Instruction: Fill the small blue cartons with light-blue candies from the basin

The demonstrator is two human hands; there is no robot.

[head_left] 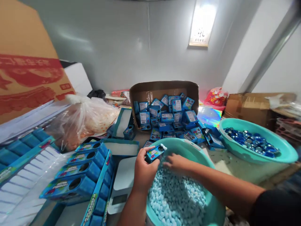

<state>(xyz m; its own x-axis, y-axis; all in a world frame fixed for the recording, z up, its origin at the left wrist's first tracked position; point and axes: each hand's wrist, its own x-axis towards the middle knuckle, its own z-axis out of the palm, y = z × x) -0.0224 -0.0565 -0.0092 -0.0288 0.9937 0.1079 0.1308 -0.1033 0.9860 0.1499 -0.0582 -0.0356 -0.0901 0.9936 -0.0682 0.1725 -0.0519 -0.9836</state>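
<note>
My left hand (146, 161) is closed around a small blue candy box (155, 153), tilted over the near-left rim of a teal basin (215, 201). White-blue pieces poke out at the box's right end. The basin holds many small pale-blue candy pieces (176, 194). My right hand (176, 164) reaches into the basin from the right, just beside the box and above the candies. Its fingers are blurred, so I cannot tell whether they hold anything.
Behind the basin, a cardboard carton (164, 85) lies with blue boxes spilling out. A digital scale (124, 175) sits left of my left hand, beside trays of blue boxes (87, 169). Another teal basin (258, 125) at right holds shiny blue wrapped pieces. A tied plastic bag (91, 119) stands at left.
</note>
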